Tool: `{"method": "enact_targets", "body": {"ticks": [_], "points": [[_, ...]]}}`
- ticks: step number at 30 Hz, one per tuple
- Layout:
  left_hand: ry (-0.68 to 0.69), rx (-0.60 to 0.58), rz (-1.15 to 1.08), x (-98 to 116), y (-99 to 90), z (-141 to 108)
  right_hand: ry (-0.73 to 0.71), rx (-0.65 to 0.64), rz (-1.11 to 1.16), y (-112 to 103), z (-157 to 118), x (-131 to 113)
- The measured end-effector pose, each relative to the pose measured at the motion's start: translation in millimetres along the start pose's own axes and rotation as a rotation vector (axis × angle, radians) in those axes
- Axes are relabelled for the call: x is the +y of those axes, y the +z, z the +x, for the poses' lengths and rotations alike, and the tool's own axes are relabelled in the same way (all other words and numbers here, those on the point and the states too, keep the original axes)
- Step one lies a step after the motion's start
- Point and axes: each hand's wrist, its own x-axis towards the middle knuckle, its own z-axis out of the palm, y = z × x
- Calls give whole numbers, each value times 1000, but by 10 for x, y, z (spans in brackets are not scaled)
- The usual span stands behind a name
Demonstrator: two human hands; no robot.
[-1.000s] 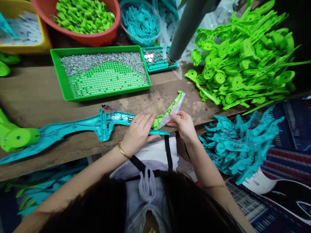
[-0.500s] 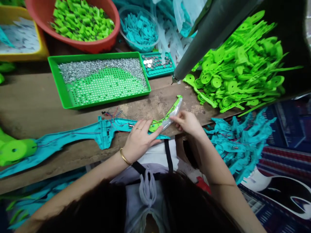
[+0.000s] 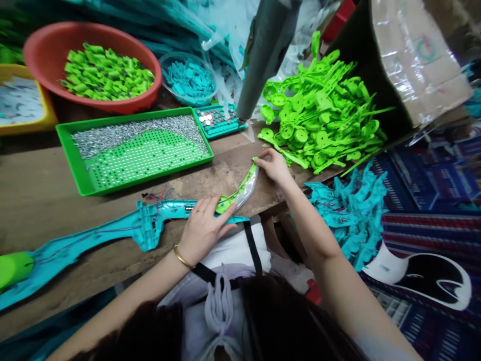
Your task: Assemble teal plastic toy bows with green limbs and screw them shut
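A lime-green curved plastic piece (image 3: 243, 183) with a thin wire along it and a clear plastic strip (image 3: 247, 191) on its outer side lies at the table's front edge. My left hand (image 3: 205, 220) holds its lower end, fingers over the top and thumb by the strip, against a long teal plastic shell (image 3: 101, 229). My right hand (image 3: 273, 164) pinches the upper tip of the curved piece between thumb and fingers. Thin red and blue wires run along the shell and loop up behind it. A round green part (image 3: 15, 268) sits on the shell's left end.
Beyond my hands are a green tray (image 3: 71, 173) of screws, a small teal tray (image 3: 221, 133) of metal discs, a red basin (image 3: 41, 55) and a clear bowl (image 3: 214, 90). A grey tube (image 3: 263, 60) slants down. Green parts (image 3: 319, 115) and teal shells (image 3: 345, 210) are piled right.
My right hand has slid up the clear strip to the curved piece's tip. My left hand stays on the lower end. The whole view has shifted, showing a cardboard box at the right.
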Motion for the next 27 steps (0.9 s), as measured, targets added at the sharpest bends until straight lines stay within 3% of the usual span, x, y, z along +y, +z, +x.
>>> {"method": "enact_targets", "body": {"ticks": [4,7,11,20,24,27], "points": [[-15,-11,-56,5,-16,15,-161,253,-359,-70,174,-73],[-19,-14,-34,30,-32,22,-180,259,-522,-2,310,-139],[-12,-50,33,62,-66,31,-131,319,-564,122,396,-167],[-5,-66,74,50,-78,41,-295,170,-583,-24,414,-89],[-95,-80,-159,44,-130,93,-416,221,-460,-201,107,-193],[-294,-3,-664,30,-221,200,-707,136,-319,-257,-351,-299]]}}
